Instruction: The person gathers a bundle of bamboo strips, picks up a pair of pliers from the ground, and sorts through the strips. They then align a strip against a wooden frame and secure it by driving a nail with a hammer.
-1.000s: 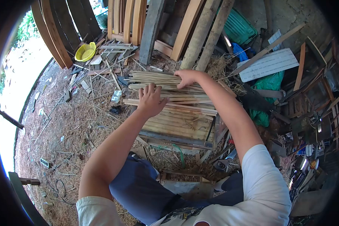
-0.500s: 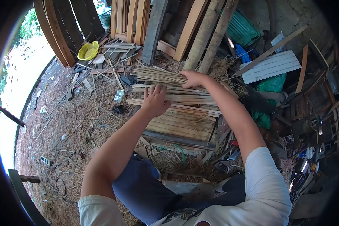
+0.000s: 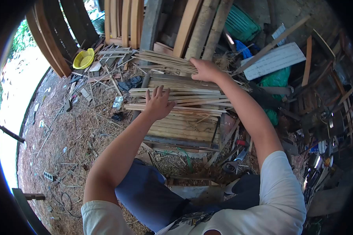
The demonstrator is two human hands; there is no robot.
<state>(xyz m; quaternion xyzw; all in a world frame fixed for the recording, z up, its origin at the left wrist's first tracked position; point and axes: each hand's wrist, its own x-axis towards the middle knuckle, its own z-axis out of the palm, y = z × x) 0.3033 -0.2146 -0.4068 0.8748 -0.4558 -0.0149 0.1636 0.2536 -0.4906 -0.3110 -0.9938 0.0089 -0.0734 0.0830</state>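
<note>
My right hand grips a bundle of thin wooden sticks near its right end, at the far side of a low slatted wooden bench. The sticks fan out a little toward the left. My left hand lies with fingers spread on a second group of pale wooden strips, which rests across the middle of the bench. Part of these strips is covered by that hand. Between the two groups, a strip of bare slats shows.
Posts and boards lean beyond the bench. A yellow basin stands at the far left among wood scraps. On the right lie a white panel, a green crate and piled wood. Shavings cover the ground.
My right hand has moved the stick bundle away from me, widening the gap to the other strips. My left hand stays on its strips, its fingers more spread. The view has shifted slightly.
</note>
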